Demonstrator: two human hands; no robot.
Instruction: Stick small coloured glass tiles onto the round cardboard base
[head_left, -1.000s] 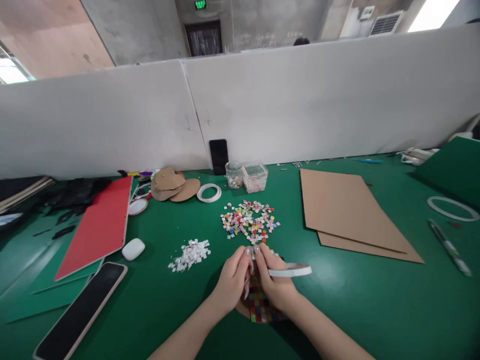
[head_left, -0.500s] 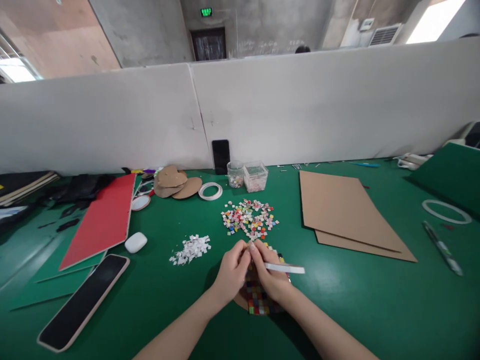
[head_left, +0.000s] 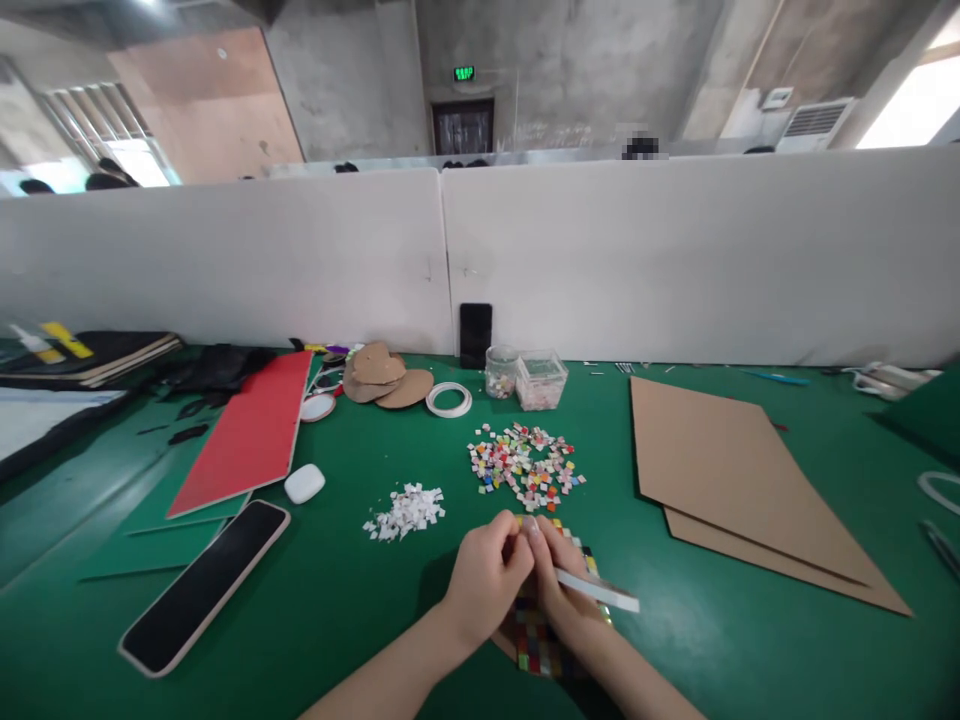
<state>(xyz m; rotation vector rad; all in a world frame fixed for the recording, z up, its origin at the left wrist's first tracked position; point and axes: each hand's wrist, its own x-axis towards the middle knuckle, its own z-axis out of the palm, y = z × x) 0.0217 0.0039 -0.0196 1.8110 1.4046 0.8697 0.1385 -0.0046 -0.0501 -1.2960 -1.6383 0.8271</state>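
Observation:
My left hand [head_left: 484, 575] is closed in a pinch, its thumb and fingers against my right fingertips; anything between them is too small to make out. My right hand [head_left: 570, 590] is wrapped round a flat, pale metal tool that looks like tweezers [head_left: 619, 598], whose end sticks out to the right. Under both hands lies a piece of brown cardboard [head_left: 506, 640] partly covered with rows of small coloured mosaic tiles [head_left: 534, 655]. Loose mosaic tiles [head_left: 525, 462] are spread just beyond my hands. A heap of white paper bits [head_left: 409, 512] lies to the left.
Two clear containers [head_left: 541, 385], a tape roll [head_left: 450, 400] and cardboard discs [head_left: 405, 388] stand or lie toward the white partition [head_left: 675, 260]. Left are a phone [head_left: 206, 590], a white case [head_left: 305, 484] and a red board [head_left: 247, 430]. Cardboard sheets [head_left: 720, 460] lie right.
The whole view has swung up and to the left, so things sit lower and farther right. My hands stay together over the mosaic, the tool still in the right one.

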